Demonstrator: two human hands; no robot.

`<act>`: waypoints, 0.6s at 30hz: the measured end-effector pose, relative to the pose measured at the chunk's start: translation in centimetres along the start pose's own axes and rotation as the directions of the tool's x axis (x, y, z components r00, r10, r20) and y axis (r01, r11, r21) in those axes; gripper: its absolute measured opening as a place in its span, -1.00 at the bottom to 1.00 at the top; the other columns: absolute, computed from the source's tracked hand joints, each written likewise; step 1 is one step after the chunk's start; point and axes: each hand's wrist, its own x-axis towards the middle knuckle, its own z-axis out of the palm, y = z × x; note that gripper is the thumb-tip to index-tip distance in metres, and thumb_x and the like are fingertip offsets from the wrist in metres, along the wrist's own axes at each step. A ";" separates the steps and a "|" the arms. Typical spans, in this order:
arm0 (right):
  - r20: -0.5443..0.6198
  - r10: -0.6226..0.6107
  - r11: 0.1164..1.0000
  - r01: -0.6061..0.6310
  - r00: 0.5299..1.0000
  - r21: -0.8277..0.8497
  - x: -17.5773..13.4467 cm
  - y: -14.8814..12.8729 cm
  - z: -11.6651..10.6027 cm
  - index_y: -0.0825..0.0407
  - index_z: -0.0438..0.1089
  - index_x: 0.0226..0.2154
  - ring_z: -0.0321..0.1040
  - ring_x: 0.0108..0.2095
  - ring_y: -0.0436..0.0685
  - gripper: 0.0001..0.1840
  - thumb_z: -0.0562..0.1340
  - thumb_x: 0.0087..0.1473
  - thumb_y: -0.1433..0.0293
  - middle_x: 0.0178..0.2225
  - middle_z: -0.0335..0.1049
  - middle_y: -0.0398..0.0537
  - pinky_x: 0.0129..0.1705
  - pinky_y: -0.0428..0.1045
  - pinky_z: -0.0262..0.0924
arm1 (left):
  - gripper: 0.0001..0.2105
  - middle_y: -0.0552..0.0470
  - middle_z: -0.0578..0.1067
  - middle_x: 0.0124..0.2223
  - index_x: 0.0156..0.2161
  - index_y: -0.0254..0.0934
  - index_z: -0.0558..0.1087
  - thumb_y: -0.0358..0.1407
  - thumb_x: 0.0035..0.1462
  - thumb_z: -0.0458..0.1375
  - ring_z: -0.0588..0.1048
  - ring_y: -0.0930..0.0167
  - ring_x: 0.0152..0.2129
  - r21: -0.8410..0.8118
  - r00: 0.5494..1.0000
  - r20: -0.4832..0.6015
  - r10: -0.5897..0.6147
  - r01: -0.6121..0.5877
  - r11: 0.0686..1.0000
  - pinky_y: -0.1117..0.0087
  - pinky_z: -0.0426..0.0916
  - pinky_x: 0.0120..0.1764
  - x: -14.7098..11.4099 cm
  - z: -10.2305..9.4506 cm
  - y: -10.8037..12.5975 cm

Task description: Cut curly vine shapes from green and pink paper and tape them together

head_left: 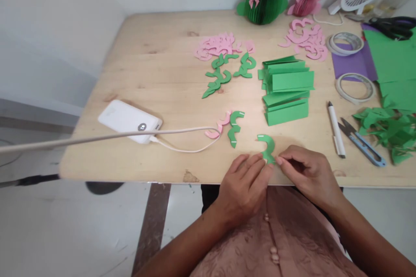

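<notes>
A curved green paper cutout, with a small white strip at its upper end, lies near the table's front edge. My left hand rests on its lower part, fingers stretched out and pressing it flat. At the cutout's lower right end my right hand pinches thumb and forefinger together; what is between them is too small to make out. Just left lies another wavy green cutout with white strips. Beside that one is a pink wavy cutout, partly crossed by a cable.
Folded green paper strips stand beyond my hands. Green cutouts and pink cutouts lie farther back. A pen, thread snips and tape rolls are at right. A power bank with a cable lies left.
</notes>
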 end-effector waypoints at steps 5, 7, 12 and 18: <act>0.003 -0.015 1.000 0.015 1.000 0.013 -0.1 0.1 0.0 0.02 0.42 -0.49 0.32 -0.50 0.04 -0.76 0.16 0.16 0.33 -0.52 0.41 -0.11 -0.44 -0.06 0.17 | -0.70 -0.21 0.55 -0.07 0.01 -0.45 0.34 -0.49 0.14 0.07 0.45 0.23 0.02 -0.008 1.000 -0.003 0.007 -0.007 1.000 0.14 0.28 0.06 -0.1 0.1 0.0; 0.010 -0.020 1.000 0.020 1.000 0.010 0.0 0.1 -0.1 0.03 0.42 -0.49 0.33 -0.49 0.04 -0.77 0.17 0.16 0.34 -0.52 0.42 -0.11 -0.43 -0.06 0.18 | -0.70 -0.22 0.55 -0.07 0.01 -0.45 0.34 -0.49 0.14 0.07 0.45 0.23 0.03 -0.010 1.000 -0.001 0.008 -0.008 1.000 0.14 0.27 0.07 -0.1 0.2 -0.1; 0.017 -0.042 0.999 0.042 0.999 0.014 0.0 0.2 -0.2 0.03 0.42 -0.46 0.33 -0.48 0.02 -0.79 0.16 0.16 0.35 -0.51 0.42 -0.12 -0.43 -0.07 0.18 | -0.69 -0.22 0.55 -0.06 0.03 -0.43 0.33 -0.48 0.15 0.06 0.43 0.24 0.05 -0.002 1.000 0.003 0.002 -0.002 1.000 0.14 0.28 0.07 -0.2 0.2 -0.1; 0.016 -0.122 0.992 0.122 0.992 0.031 0.1 0.6 -0.4 0.03 0.43 -0.41 0.35 -0.42 0.00 -0.88 0.20 0.14 0.42 -0.46 0.44 -0.13 -0.37 -0.09 0.21 | -0.70 -0.20 0.55 -0.08 0.01 -0.42 0.34 -0.49 0.15 0.06 0.45 0.25 0.03 -0.006 1.000 -0.009 -0.001 0.001 1.000 0.15 0.28 0.07 -0.1 0.1 0.0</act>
